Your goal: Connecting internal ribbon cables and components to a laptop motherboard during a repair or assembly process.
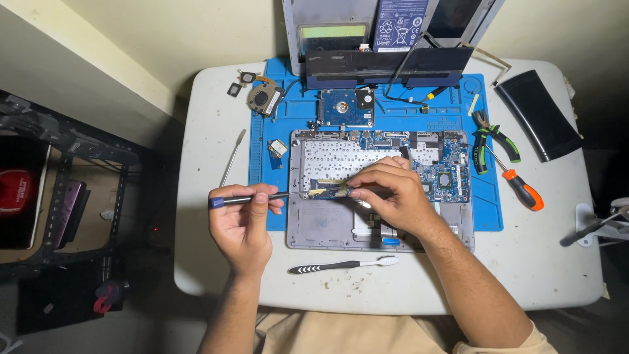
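Forearms: both entered from the near edge, cut off below the elbow.
Toothbrush: lay on the white table, just near of the laptop chassis.
Left hand: fingers curled tight around a blue-handled screwdriver — shaft pointing right, its tip hidden by the other hand.
Right hand: rested on the opened chassis, fingertips pinched together at a small part too small to make out.
Chassis: sat on a blue mat, motherboard partly covered by the right hand.
Far side: hard drive and fan on the mat.
Right side: green pliers, orange screwdriver — a black panel beyond.
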